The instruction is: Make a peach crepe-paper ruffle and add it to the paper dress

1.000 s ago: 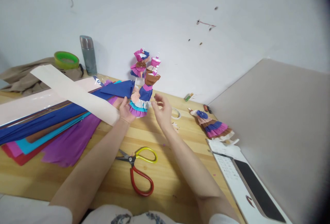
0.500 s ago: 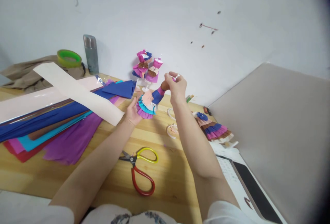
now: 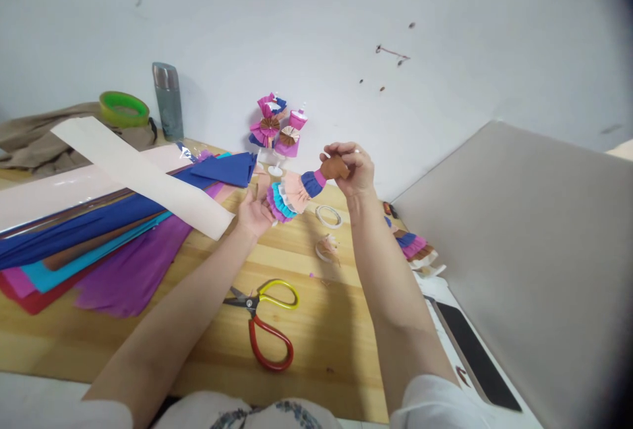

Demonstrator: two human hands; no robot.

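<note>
A small ruffled paper dress is held slantwise above the table between my two hands. Its top is brown, with a magenta waist and tiers of blue, peach, white, turquoise and purple. My left hand grips it at the purple hem end, some fingers hidden behind the ruffles. At the brown top, my right hand has its thumb and fingers closed around the upper edge. Below them lie scissors with one yellow and one red handle, blades parted.
Crepe paper sheets and a pale strip cover the left. Behind stand a flask, green tape roll and two dressed miniature forms. White rings, another ruffled dress and a grey panel are rightward.
My right hand has turned and shifted slightly right, so the brown top now shows fully. The dress is tilted flatter, its peach tier facing me more. The view has shifted a little.
</note>
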